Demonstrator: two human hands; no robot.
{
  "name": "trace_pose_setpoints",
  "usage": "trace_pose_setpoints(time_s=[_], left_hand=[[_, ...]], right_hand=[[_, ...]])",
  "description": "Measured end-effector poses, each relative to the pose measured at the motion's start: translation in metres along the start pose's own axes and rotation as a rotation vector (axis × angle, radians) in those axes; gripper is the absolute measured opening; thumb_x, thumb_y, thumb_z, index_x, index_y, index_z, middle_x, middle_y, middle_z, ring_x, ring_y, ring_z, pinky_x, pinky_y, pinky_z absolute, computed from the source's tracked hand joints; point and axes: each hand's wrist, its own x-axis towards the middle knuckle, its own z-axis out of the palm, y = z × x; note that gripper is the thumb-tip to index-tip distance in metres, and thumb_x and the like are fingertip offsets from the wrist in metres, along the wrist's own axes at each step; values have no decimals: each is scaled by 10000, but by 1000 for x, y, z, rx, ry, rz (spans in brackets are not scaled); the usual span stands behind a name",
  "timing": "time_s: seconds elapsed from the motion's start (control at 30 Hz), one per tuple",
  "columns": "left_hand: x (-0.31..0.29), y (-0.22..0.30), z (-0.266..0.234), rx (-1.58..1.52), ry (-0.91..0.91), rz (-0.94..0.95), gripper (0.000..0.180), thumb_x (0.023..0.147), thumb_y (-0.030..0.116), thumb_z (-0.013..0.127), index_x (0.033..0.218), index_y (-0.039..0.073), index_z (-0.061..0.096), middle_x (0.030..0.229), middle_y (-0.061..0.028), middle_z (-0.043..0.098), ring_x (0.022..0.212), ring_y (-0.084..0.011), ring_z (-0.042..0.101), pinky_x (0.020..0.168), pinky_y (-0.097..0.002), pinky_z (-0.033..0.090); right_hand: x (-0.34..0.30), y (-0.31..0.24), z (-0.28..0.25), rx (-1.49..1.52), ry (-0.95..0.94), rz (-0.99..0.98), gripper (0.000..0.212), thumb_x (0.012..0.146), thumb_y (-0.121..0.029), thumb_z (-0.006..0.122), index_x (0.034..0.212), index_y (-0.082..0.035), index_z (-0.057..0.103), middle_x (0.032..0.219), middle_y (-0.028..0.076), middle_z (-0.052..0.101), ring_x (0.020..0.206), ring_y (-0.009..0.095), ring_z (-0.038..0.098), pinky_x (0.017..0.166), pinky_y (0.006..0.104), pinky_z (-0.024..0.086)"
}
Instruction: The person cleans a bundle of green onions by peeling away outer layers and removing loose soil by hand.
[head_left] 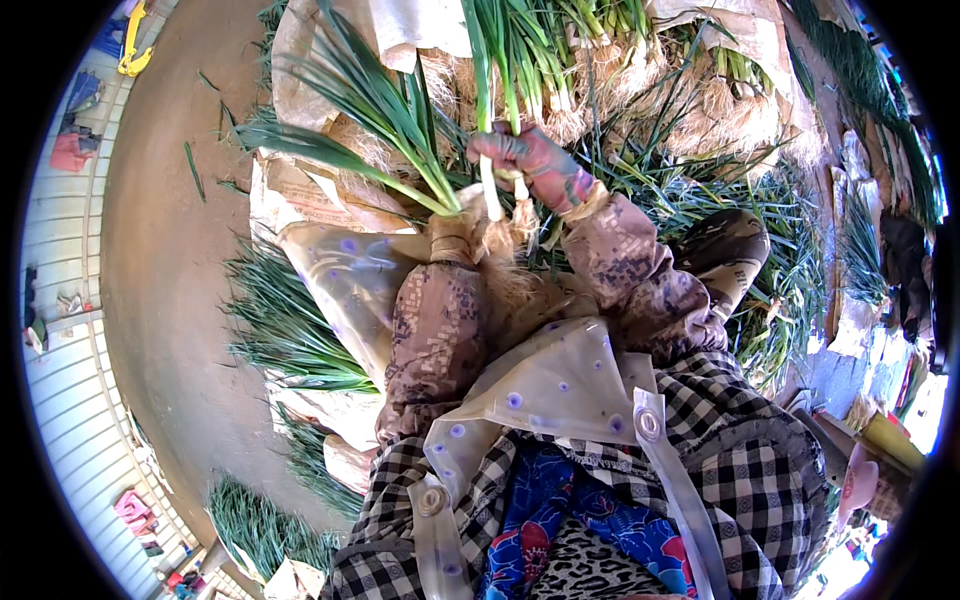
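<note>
My right hand (540, 165), in a stained, greenish-pink glove, is closed round a couple of green onions (489, 190). Their white stems and pale roots hang below the fingers, and their leaves rise above. Just to the left and nearer, my left hand (452, 238) is mostly hidden beyond its camouflage sleeve. Long leaves of more green onions (405, 150) fan up and leftward from it, so it appears closed on their stems. Stringy roots (510, 285) hang between my forearms, over a clear plastic apron (545, 380) with purple dots.
A heap of green onions with bushy roots (600, 85) lies ahead on pale sacking (740, 30). Loose leaves (780, 230) cover the right side. Bundled green onions (290, 320) lie at left, beside the brown floor (165, 290). My knee (725, 245) sticks out at right.
</note>
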Motion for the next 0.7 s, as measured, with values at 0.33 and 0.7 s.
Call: trace_pose_setpoints(time_s=[0.33,0.7], left_hand=[[-14,39,13,-215,-220,-345,331,779,70,603,1086,32,483,1026,-110,572,806,-179,582,569,-227,478],[-11,72,61,-491,-645,-251,262,799,95,588,1040,26,513,945,-109,574,720,-177,549,533,-239,466]], right_hand=[[21,3,2,-827,10,326,260,723,-226,671,832,-25,547,771,83,585,736,224,574,716,346,457],[37,44,-114,-437,467,-157,287,733,-184,668,899,26,564,651,64,579,502,126,549,444,265,434]])
